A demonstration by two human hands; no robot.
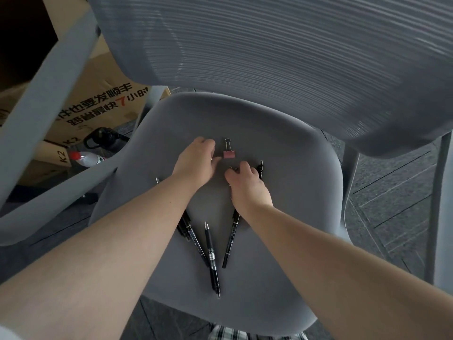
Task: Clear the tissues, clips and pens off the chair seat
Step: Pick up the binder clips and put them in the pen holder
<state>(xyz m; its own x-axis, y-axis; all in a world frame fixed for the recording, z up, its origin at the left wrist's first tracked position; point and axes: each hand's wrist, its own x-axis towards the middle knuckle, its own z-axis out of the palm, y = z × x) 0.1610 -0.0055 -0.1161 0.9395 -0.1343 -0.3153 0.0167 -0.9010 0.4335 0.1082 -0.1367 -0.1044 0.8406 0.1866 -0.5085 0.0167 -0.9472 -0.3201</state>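
Observation:
On the grey chair seat [282,153] a pink binder clip [229,154] lies near the back. My left hand [196,160] rests palm down just left of it, with the thumb tip touching the clip. A metal glint shows under that thumb, and what it is stays hidden. My right hand [247,185] is curled over wire clip handles just below the pink clip. Three black pens lie toward the front: one partly under my left forearm [192,235], one in the middle [212,258], and one running under my right hand [230,239]. I see no tissues.
The mesh backrest [294,57] rises behind the seat. A grey armrest [49,99] crosses at the left. On the floor to the left are a cardboard box [103,104], a plastic bottle with a red cap [85,158] and a black bottle [105,139].

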